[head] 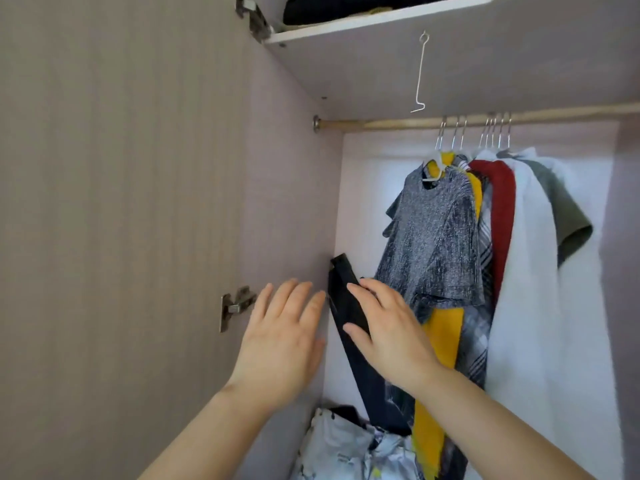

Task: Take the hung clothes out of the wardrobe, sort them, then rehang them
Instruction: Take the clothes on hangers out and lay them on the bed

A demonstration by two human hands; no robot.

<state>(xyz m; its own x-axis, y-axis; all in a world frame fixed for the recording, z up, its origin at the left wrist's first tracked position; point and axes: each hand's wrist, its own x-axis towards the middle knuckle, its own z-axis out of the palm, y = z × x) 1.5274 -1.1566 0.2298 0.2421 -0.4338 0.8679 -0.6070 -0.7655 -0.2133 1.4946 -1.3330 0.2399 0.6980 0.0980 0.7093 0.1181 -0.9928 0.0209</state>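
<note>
Left hand (280,341) spread and bare below the rail (381,124), right hand (388,334) flat-fingered against dark garment (341,289), hung clothes (433,237) under rail

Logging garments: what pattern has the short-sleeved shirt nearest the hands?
The shirt is speckled grey with darker streaks, best seen in the head view.

Home bedroom: wardrobe (294,168), rail (381,124), hung clothes (433,237).

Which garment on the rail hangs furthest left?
The speckled grey T-shirt; the yellow cloth, red top and white garment hang to its right.
</note>
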